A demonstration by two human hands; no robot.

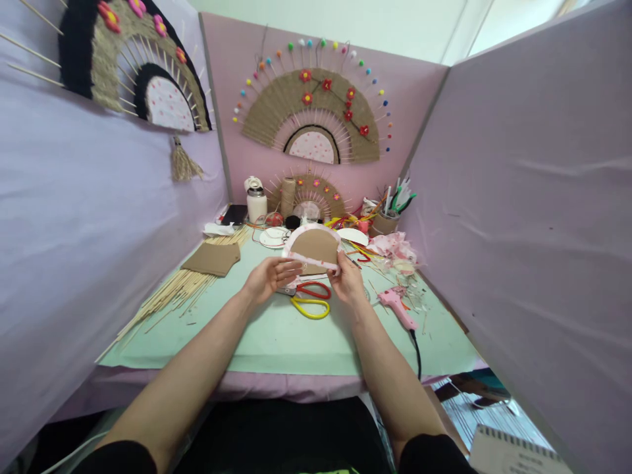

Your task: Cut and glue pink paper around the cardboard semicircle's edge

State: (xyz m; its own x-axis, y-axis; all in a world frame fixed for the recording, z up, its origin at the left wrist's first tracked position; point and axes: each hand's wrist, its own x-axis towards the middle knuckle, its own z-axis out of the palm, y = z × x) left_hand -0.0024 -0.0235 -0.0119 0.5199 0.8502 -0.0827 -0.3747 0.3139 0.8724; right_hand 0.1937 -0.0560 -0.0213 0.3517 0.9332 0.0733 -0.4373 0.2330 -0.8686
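Note:
Both my hands hold up a half-round cardboard piece point(316, 246) edged with pink dotted fabric, above the pale green table point(276, 336). My left hand point(270, 275) grips its lower left edge, fingers closed along the fabric. My right hand point(348, 279) pinches its lower right corner. Just under the hands lie scissors with one red and one yellow handle point(311, 299). A pink glue gun point(395, 307) lies to the right of my right hand, its black cord running off the front edge.
A bundle of thin wooden sticks point(172, 293) and a brown cardboard sheet point(212, 259) lie at the left. Jars, a twine spool, a pen cup point(385, 220) and scraps crowd the back. Finished fan decorations point(311, 118) hang on the purple partition walls.

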